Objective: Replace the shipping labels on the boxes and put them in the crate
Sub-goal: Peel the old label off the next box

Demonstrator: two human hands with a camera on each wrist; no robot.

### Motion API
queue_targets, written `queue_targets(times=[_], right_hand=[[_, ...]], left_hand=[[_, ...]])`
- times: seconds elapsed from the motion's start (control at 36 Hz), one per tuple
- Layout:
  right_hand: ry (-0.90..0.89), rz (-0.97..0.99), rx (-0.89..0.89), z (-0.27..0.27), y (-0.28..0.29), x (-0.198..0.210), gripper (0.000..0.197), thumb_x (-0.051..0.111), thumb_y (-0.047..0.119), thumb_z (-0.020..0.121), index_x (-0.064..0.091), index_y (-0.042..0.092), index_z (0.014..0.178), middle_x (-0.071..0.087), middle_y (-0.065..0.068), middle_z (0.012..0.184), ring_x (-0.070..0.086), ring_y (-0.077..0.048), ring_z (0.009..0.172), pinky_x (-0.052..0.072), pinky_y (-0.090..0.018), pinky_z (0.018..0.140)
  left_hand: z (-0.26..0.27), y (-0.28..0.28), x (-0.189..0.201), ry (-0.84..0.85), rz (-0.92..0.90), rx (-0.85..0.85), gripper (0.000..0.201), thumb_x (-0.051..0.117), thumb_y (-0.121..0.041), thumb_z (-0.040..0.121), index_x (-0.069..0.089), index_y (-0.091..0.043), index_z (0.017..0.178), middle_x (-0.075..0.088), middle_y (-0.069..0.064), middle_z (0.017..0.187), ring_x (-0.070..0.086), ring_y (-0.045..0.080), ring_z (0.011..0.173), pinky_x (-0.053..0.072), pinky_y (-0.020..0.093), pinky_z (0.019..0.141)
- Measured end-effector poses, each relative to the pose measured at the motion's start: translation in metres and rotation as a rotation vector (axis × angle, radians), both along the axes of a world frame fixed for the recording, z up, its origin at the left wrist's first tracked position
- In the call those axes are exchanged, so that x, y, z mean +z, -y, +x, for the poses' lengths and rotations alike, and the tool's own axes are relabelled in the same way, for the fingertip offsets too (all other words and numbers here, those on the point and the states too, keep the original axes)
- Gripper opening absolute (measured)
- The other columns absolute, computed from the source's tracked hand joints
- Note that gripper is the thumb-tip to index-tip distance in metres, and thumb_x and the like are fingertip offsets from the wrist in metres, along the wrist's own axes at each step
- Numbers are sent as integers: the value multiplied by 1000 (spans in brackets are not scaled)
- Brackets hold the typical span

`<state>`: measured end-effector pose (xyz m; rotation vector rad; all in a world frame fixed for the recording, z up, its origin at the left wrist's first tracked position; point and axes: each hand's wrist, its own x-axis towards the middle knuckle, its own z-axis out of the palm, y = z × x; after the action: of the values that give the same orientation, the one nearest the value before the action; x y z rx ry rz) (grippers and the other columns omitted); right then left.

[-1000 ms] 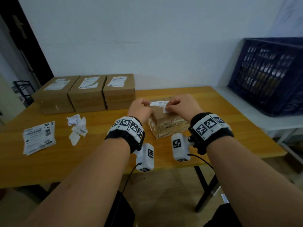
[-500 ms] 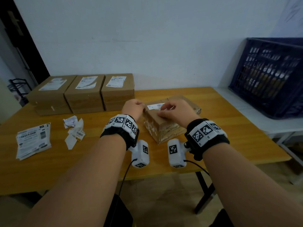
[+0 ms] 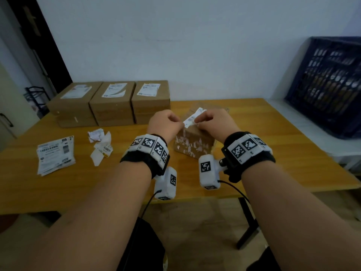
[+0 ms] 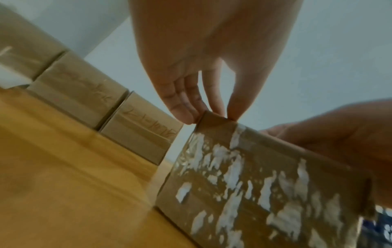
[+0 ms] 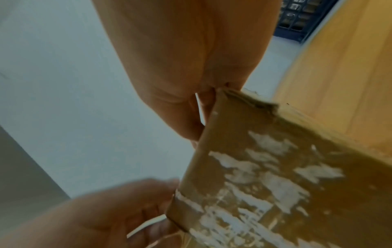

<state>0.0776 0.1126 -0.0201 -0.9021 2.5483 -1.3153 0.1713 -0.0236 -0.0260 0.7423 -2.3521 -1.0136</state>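
Head view showed fresh labels point(image 3: 55, 155) at left on the counter point(image 3: 254, 122), three boxes point(image 3: 115, 103) behind; at center, both hands, left hand point(image 3: 164, 124) and right hand point(image 3: 214, 123), pinched a label point(image 3: 192, 118) atop a box point(image 3: 193, 143); crate point(image 3: 330, 85) at right.

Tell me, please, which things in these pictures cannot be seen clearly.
- Label text: head view, too small and blurred.
- Box top: head view, covered by both hands.
- Crate inside: head view, cut by the right edge.
- Label: absent from both wrist views, behind the box edge.
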Motion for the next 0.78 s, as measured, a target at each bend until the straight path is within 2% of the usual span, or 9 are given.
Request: queue_targets(times=[0.17,0.28,0.39,0.42,0.47,0.61,0.78], right_hand=[[19,-3,-13,2,0,-1,21,59,5,88,74,18,93,64,8,77,57,-6,69,44,-17,56],[23,3,-44,3,2,-3,20,58,6,87,72,20,92,64,7,81,63,-15,81,55,-30,72],[24,-11,-67,3,4,-5,18,58,7,86,67,20,95,67,2,94,65,-18,88,57,-36,81],[22,-16,-70,3,4,-6,18,58,7,86,66,20,97,67,2,96,64,-17,90,57,-36,82],[27,-23,-72,2,4,-6,18,59,8,86,64,20,98,66,2,99,64,-17,91,57,-37,84],[26,-26,-75,2,4,-8,18,58,8,85,62,20,98,64,2,100,63,-18,92,57,-39,84],[9,-22,-97,2,4,-8,23,59,5,82,60,16,103,62,0,103,61,-19,93,56,-38,83]], left_hand=[[-3,-9,14,146,-119,-31,24,75,-37,73,63,-20,83,63,-5,85,58,12,80,43,26,60],[-6,-12,24,235,-185,-42,22,74,-34,75,68,-13,81,68,2,85,61,18,76,49,32,65],[-9,-16,32,320,-293,-55,30,75,-37,71,65,-11,80,64,3,79,57,17,65,39,28,49],[-10,-18,33,333,-331,-67,30,75,-37,70,65,-11,81,64,3,79,58,18,67,41,28,50],[-13,-21,34,343,-393,-89,29,74,-37,73,68,-10,84,65,4,84,62,19,74,50,31,59],[-16,-15,38,375,-360,-104,29,73,-35,79,73,-7,87,71,6,86,67,22,80,54,32,69],[-20,-19,42,434,-505,-127,19,69,-30,81,70,-11,82,67,3,78,63,18,71,48,27,59]])
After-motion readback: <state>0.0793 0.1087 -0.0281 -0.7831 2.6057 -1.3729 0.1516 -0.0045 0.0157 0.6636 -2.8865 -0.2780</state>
